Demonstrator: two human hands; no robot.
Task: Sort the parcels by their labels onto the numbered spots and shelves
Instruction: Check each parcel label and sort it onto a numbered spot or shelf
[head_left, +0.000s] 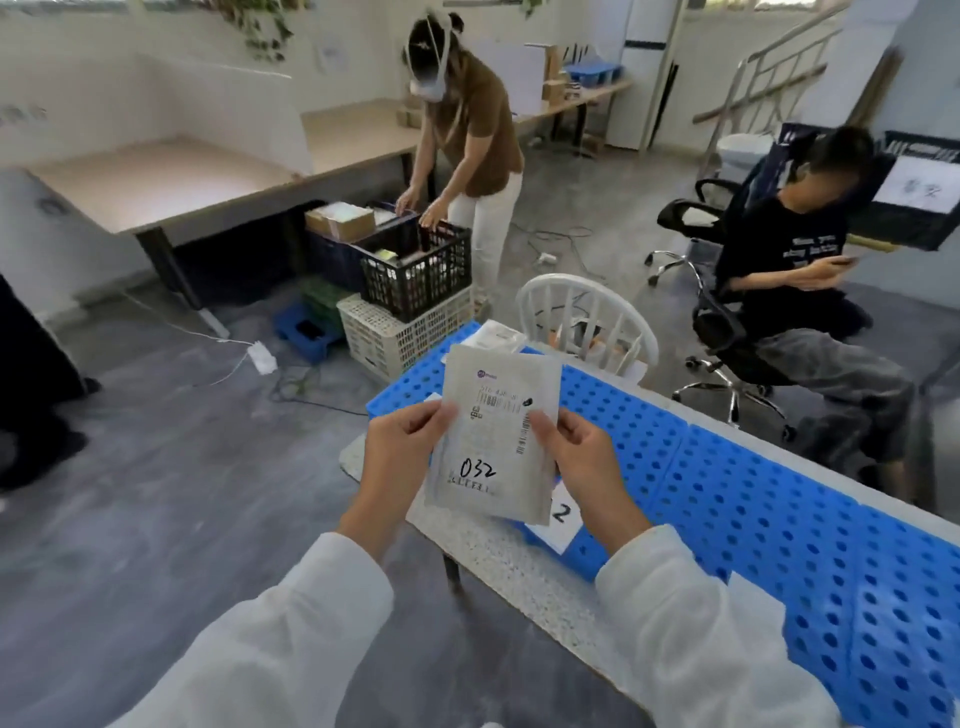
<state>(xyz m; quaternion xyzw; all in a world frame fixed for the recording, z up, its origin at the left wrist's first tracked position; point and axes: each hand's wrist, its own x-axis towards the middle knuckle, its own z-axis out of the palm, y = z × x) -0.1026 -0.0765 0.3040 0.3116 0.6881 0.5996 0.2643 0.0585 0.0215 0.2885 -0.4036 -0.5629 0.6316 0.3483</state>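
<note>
I hold a flat grey parcel (493, 441) upright in front of me, its label facing me with "032" handwritten in black near the bottom. My left hand (400, 447) pinches its left edge and my right hand (582, 457) pinches its right edge. Behind and below it lies a row of blue perforated panels (727, 493) on a speckled table. A white paper tag marked "2" (561, 517) sits on the blue panel just under the parcel. Another white parcel (493, 338) lies at the panel's far end.
A white chair (587, 317) stands beyond the blue panels. A person bends over stacked crates (415, 275) holding boxes beside a long table (171, 182). Another person sits in a black office chair (727, 312) at right. Cables and a power strip (262, 357) lie on the floor.
</note>
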